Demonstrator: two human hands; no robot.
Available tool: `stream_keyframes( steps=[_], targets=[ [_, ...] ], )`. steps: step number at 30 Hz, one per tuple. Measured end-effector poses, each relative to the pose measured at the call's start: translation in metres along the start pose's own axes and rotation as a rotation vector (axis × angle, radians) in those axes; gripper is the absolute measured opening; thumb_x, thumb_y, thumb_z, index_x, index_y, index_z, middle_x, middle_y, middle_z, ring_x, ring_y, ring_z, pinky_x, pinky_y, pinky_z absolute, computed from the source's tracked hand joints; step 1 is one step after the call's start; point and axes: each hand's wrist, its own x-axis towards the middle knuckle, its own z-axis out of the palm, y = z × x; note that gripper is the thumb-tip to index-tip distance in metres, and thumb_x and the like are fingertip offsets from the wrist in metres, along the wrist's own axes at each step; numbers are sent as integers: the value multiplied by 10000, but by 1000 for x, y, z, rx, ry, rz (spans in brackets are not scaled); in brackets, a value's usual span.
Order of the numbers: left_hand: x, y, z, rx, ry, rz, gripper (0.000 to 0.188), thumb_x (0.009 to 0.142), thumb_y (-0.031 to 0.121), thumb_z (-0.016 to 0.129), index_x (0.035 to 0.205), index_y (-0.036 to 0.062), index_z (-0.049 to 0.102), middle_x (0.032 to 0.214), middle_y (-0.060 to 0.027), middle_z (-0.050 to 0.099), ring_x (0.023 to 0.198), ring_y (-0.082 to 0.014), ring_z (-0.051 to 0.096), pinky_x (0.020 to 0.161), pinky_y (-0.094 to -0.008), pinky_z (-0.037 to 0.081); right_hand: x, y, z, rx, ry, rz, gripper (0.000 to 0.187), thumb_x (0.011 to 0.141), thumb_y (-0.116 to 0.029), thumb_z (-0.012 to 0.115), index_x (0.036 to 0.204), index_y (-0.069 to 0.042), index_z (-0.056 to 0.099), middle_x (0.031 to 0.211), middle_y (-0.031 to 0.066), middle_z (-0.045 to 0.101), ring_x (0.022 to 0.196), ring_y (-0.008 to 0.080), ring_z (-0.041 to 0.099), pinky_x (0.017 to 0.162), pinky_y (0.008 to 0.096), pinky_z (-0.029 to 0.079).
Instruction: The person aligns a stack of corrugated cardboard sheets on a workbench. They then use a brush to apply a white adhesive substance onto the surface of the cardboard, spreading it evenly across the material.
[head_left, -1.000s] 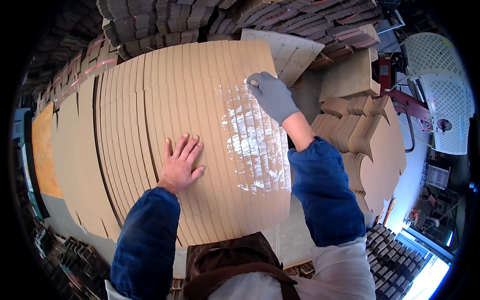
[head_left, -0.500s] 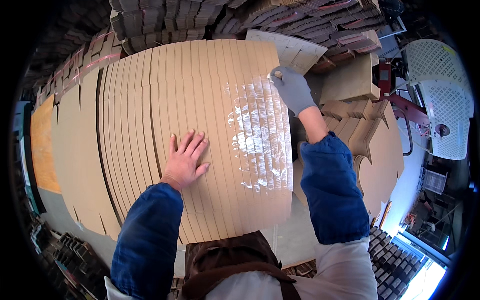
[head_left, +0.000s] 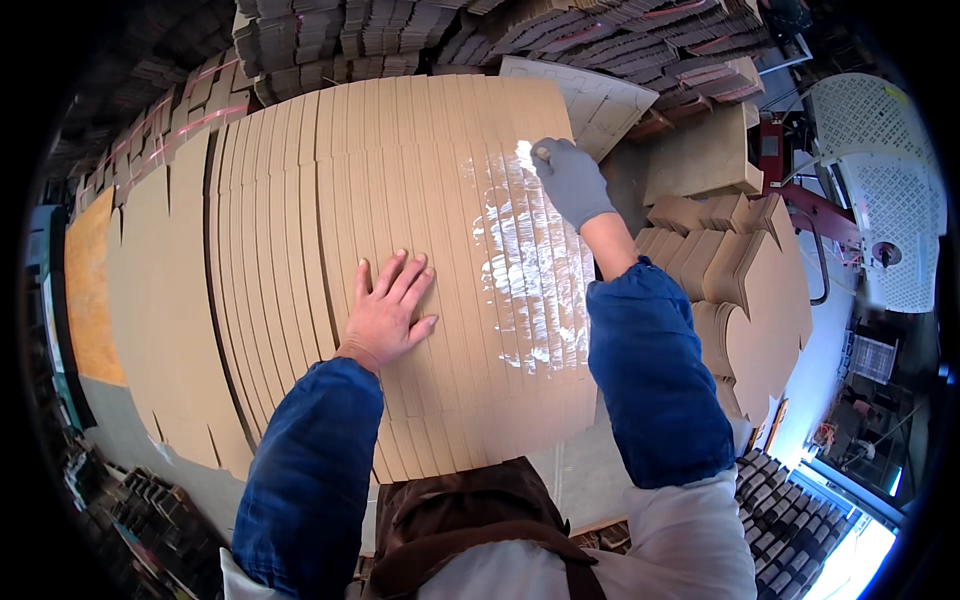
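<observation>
Overlapping brown cardboard sheets (head_left: pixel 400 200) lie fanned in front of me, their edges in narrow steps. White paste (head_left: pixel 540 270) is smeared in streaks over the edges on their right side. My bare left hand (head_left: pixel 388 312) lies flat on the middle of the fan, fingers spread. My right hand (head_left: pixel 572 185), in a grey glove, is closed round a brush (head_left: pixel 525 155) at the upper end of the smeared strip. Only the white-coated tip and a bit of the handle show; the glove hides the rest.
Stacked die-cut cardboard pieces (head_left: pixel 765 290) stand to the right, near a wooden box (head_left: pixel 700 170). Bundled cardboard (head_left: pixel 350 35) is piled along the far side. An orange-brown board (head_left: pixel 92 290) lies at the left. A perforated white machine guard (head_left: pixel 880 190) is at the far right.
My right hand has moved a little left across the sheets with the brush, and white paste now shows further left at the top. My left hand keeps its place on the cardboard; the view has shifted slightly.
</observation>
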Motion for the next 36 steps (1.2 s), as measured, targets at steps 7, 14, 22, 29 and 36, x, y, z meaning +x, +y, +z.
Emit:
stream_keyframes(
  steps=[7,14,22,29,36],
  targets=[
    [5,0,0,0,-6,5,697,885,465,627,1479,147,449,1576,-30,373,1500,-272,254,1174,-662,176,0,-55,18,-19,77,-68,220,963,-290,565,1012,-87,633,986,187,655,893,416,660,771,508,536],
    [-1,0,0,15,-56,-22,701,906,470,599,1497,139,416,1601,-28,337,1508,-278,237,1172,-665,171,-141,-83,-8,127,219,73,177,925,-216,640,1087,-147,626,1047,110,651,830,368,671,723,449,549],
    [-2,6,2,34,-39,-2,686,922,475,562,1504,147,409,1601,-26,337,1513,-280,230,1184,-657,154,-194,-28,7,-141,117,256,227,882,-122,651,1106,-137,621,1132,105,632,855,337,696,697,451,578],
    [-1,4,4,92,-17,-5,683,927,482,547,1511,158,404,1605,-19,331,1515,-273,226,1188,-653,146,-167,-82,58,-82,146,-52,275,863,-137,634,1136,-135,603,1177,98,630,896,318,696,725,451,575],
    [-7,-1,9,158,-18,-16,685,934,478,536,1523,162,389,1617,-21,320,1518,-276,231,1188,-634,158,-228,-47,-5,-75,275,242,307,833,-67,623,1122,-172,625,1151,103,628,864,346,683,723,468,560]
  ],
)
